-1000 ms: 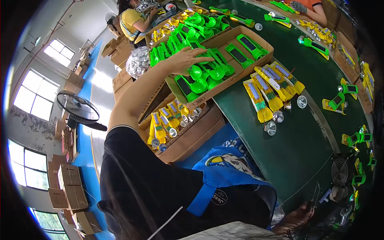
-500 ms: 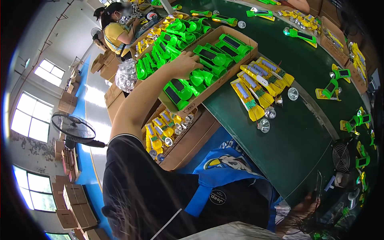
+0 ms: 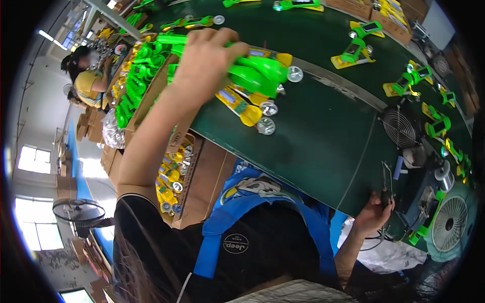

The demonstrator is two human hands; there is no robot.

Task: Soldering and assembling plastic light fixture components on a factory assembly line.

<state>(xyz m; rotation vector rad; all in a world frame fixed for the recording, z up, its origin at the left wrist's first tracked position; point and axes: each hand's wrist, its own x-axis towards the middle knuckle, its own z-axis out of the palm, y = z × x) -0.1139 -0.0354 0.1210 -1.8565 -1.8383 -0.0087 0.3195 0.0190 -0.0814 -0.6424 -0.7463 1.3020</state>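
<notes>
My left hand [image 3: 208, 58] is closed around green plastic torch housings [image 3: 255, 73], held above the table's left part. Beneath them lie yellow torch halves [image 3: 235, 101] with batteries, green circuit boards and silver reflectors [image 3: 266, 125]; the held housings hide some of these. Left of that hand, more green housings [image 3: 135, 86] fill a cardboard box [image 3: 146, 108], partly covered by my forearm. At the table's near right edge my right hand [image 3: 375, 214] grips a soldering iron [image 3: 386, 194] by its dark handle, the tip pointing up and away.
A lower carton [image 3: 209, 174] of yellow halves stands by my left side. Assembled torches [image 3: 351, 53] dot the far green table [image 3: 303, 151]. A round fan guard [image 3: 399, 126], a solder spool [image 3: 444, 175] and a pale fan [image 3: 449, 222] stand right. Someone in yellow [image 3: 88, 88] works far left.
My left hand has lifted green housings out of the box and moved right, over the yellow halves. The view has swung right; my right hand and the soldering iron show more clearly.
</notes>
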